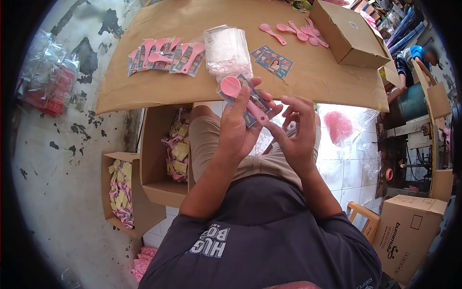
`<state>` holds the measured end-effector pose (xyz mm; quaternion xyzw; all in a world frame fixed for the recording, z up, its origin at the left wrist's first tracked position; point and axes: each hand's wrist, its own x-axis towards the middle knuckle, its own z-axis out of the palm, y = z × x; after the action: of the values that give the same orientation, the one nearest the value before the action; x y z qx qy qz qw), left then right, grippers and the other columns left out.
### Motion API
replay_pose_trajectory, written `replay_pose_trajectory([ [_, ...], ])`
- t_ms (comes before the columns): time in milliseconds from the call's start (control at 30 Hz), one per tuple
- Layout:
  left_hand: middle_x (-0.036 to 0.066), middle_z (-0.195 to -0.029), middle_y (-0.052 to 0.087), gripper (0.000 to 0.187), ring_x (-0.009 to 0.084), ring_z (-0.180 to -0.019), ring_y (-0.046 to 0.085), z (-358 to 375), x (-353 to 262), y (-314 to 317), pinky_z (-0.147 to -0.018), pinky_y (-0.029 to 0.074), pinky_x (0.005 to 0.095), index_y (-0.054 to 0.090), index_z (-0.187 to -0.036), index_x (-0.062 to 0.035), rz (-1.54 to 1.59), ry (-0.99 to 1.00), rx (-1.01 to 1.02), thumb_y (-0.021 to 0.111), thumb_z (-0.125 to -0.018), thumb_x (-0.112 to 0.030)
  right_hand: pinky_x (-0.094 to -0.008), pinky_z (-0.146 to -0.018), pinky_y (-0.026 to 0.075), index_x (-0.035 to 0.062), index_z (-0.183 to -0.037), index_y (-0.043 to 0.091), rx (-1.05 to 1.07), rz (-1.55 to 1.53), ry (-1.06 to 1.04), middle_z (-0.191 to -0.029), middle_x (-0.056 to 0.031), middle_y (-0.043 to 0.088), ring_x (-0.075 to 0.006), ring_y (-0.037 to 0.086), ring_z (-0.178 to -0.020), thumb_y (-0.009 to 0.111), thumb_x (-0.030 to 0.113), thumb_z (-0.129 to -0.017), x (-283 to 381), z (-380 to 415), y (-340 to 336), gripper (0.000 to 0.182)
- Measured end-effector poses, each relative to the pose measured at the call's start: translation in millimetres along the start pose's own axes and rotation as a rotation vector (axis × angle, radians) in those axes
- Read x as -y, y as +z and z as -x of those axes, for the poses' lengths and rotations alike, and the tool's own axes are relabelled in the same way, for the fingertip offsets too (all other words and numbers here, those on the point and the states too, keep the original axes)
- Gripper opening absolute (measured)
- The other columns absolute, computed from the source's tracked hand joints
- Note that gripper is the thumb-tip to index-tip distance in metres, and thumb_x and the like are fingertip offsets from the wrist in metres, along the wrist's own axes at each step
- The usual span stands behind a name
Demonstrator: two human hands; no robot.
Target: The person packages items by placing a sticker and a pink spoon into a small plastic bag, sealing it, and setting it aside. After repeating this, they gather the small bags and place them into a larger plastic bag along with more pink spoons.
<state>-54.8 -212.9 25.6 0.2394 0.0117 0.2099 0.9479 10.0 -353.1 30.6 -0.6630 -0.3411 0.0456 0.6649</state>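
My left hand (pixel 237 126) is closed around a pink measuring spoon (pixel 255 110) and a blue printed card (pixel 250 120), which look to be inside a clear bag. The spoon's bowl points up and away from me, its handle toward my right hand. My right hand (pixel 297 137) is beside the handle's end, thumb close to the card's lower edge and fingers bent but apart. Just beyond my hands lies a stack of clear plastic bags (pixel 226 45). Loose printed cards (pixel 273 61) are on the table to the right of the stack.
The brown-covered table (pixel 144 94) also bears packed spoons (pixel 166 55), loose pink spoons (pixel 293 31) and a cardboard box (pixel 351 33). Boxes of packed pieces (pixel 122 188) stand below left. A person (pixel 417 58) is at the far right, near a carton (pixel 409 236) and stool (pixel 365 219).
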Motion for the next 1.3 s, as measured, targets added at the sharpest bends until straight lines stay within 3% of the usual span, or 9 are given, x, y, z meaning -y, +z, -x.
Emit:
replay_pose_trajectory([
  [67,0.015,-0.11,0.065,0.044,0.0267,-0.103,0.069,-1,-5,-4,-0.098,0.058,0.0476,0.044,-0.14,-0.0017,0.015,-0.025,-0.027,0.051,-0.109,-0.031,-0.0307,-0.077,0.049,0.0063,-0.115,0.069,0.023,0.353,-0.515,-0.117,-0.0115,0.065,-0.019,0.058,-0.094,0.085,0.012,-0.081,4,-4,-6,0.038],
  [233,0.021,-0.127,0.062,0.043,0.032,-0.12,0.063,-3,-21,-3,-0.104,0.054,0.0516,0.046,-0.139,-0.0011,0.043,-0.093,-0.091,0.052,-0.109,-0.03,-0.0359,-0.089,0.05,0.0041,-0.104,0.075,-0.009,0.037,-0.398,-0.125,-0.0189,0.064,-0.0241,0.061,-0.112,0.071,0.014,-0.093,6,0,-31,0.016],
  [300,0.023,-0.145,0.053,0.048,0.0326,-0.136,0.051,-2,-25,3,-0.113,0.043,0.0552,0.044,-0.143,-0.0013,0.102,-0.213,0.019,0.049,-0.109,-0.035,-0.0402,-0.099,0.048,0.0078,-0.107,0.076,-0.051,0.084,-0.303,-0.132,-0.0161,0.063,-0.0277,0.058,-0.12,0.073,0.011,-0.089,9,-14,-31,0.019],
  [567,0.023,-0.145,0.053,0.057,0.0301,-0.136,0.053,0,-7,1,-0.114,0.045,0.0437,0.041,-0.148,0.0039,0.047,-0.351,0.08,0.043,-0.11,-0.039,-0.0467,-0.109,0.044,0.0218,-0.117,0.078,0.259,0.527,-0.578,-0.147,-0.0088,0.056,-0.0335,0.043,-0.14,0.08,0.004,-0.074,12,-28,-26,0.047],
  [700,0.021,-0.144,0.055,0.061,0.0288,-0.132,0.056,4,-9,0,-0.112,0.044,0.0427,0.04,-0.149,0.0038,0.029,-0.373,0.093,0.045,-0.109,-0.042,-0.0369,-0.095,0.052,0.0142,-0.117,0.077,0.208,0.242,-0.559,-0.131,-0.0096,0.068,-0.028,0.057,-0.128,0.078,0.005,-0.082,1,-33,-31,0.036],
  [767,0.021,-0.145,0.054,0.063,0.0279,-0.132,0.056,7,-16,0,-0.111,0.043,0.0411,0.041,-0.149,0.003,-0.154,-0.254,-0.001,0.047,-0.108,-0.044,-0.0303,-0.09,0.052,0.0064,-0.114,0.075,0.162,-0.147,-0.212,-0.119,-0.0106,0.073,-0.0209,0.067,-0.111,0.076,0.006,-0.089,2,-28,-37,0.025],
  [933,0.017,-0.139,0.061,0.051,0.0188,-0.124,0.061,12,-19,12,-0.107,0.047,0.0359,0.051,-0.145,0.001,-0.44,-0.064,0.217,0.055,-0.107,-0.033,-0.021,-0.069,0.044,-0.0002,-0.133,0.056,0.16,-0.173,0.049,-0.085,0.0001,0.066,-0.004,0.057,-0.077,0.076,0.006,-0.092,1,-21,-25,0.046],
  [1200,0.013,-0.111,0.076,0.041,0.0088,-0.1,0.067,24,-13,19,-0.088,0.053,0.0233,0.056,-0.14,0.0021,-0.823,0.088,0.001,0.064,-0.101,-0.006,-0.0213,-0.069,0.045,0.0025,-0.129,0.054,0.14,-0.166,0.143,-0.083,-0.0022,0.065,-0.0065,0.059,-0.076,0.079,0.006,-0.089,2,-10,-20,0.047],
  [1300,0.014,-0.102,0.078,0.043,0.0079,-0.093,0.069,28,-12,22,-0.082,0.055,0.0233,0.055,-0.145,-0.0039,-0.921,0.136,-0.011,0.063,-0.103,-0.009,-0.031,-0.074,0.052,0.004,-0.123,0.059,-0.125,0.292,-0.212,-0.103,-0.0097,0.069,-0.0196,0.065,-0.087,0.082,0.01,-0.085,6,-20,-24,0.044],
])
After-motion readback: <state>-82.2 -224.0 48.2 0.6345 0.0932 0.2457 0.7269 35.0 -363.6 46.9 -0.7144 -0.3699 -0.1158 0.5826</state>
